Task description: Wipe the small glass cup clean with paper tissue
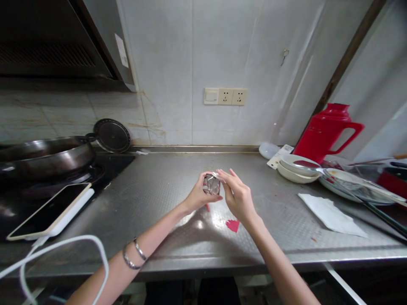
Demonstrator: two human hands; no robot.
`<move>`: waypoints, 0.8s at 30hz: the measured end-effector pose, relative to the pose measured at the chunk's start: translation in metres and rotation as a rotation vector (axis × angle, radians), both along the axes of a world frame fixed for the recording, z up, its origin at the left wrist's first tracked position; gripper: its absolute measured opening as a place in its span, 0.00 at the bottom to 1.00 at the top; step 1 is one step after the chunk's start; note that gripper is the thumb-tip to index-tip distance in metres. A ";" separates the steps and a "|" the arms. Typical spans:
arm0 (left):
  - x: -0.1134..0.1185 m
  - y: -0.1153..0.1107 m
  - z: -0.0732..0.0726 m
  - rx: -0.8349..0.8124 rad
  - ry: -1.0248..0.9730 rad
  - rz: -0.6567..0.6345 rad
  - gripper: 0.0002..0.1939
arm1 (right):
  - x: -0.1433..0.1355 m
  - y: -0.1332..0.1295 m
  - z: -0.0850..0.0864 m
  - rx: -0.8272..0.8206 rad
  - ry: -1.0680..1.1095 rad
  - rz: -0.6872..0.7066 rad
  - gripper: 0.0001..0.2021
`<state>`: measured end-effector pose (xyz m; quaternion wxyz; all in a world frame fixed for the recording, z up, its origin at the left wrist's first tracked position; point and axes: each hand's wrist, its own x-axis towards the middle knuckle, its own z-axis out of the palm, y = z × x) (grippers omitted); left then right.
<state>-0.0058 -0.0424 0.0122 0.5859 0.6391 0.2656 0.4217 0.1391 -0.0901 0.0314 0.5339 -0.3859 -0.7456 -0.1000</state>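
Note:
A small clear glass jar (211, 184) is held above the middle of the metal counter. My left hand (200, 192) wraps round its left side, thumb below and fingers above. My right hand (235, 190) is at the jar's upper right, its fingertips pressed together on the rim; whether they pinch something small there cannot be made out. On the counter below my right hand lies a red scrap (232, 225) with a jagged edge. A smaller red piece (207, 207) shows just under the jar.
A pan (47, 156) sits on the stove at left, with a phone (49, 212) and white cable in front. At right are stacked bowls (297, 173), a plate (359, 186), a white napkin (330, 215) and a red thermos jug (327, 133).

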 end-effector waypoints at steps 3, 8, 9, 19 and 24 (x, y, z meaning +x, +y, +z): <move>0.000 0.001 -0.005 0.009 -0.004 0.010 0.39 | -0.006 0.004 -0.003 -0.032 -0.135 0.029 0.22; -0.001 0.005 -0.010 -0.037 0.015 -0.001 0.40 | -0.012 -0.016 -0.017 -0.019 -0.228 0.037 0.22; -0.001 0.006 -0.010 -0.048 0.018 0.004 0.40 | -0.011 -0.020 -0.019 -0.016 -0.222 0.047 0.22; 0.002 -0.001 -0.004 0.002 -0.009 0.021 0.39 | 0.000 0.010 -0.002 -0.058 -0.031 0.048 0.19; 0.001 -0.001 -0.005 0.014 -0.036 0.039 0.37 | 0.000 0.009 -0.011 -0.079 -0.042 0.095 0.23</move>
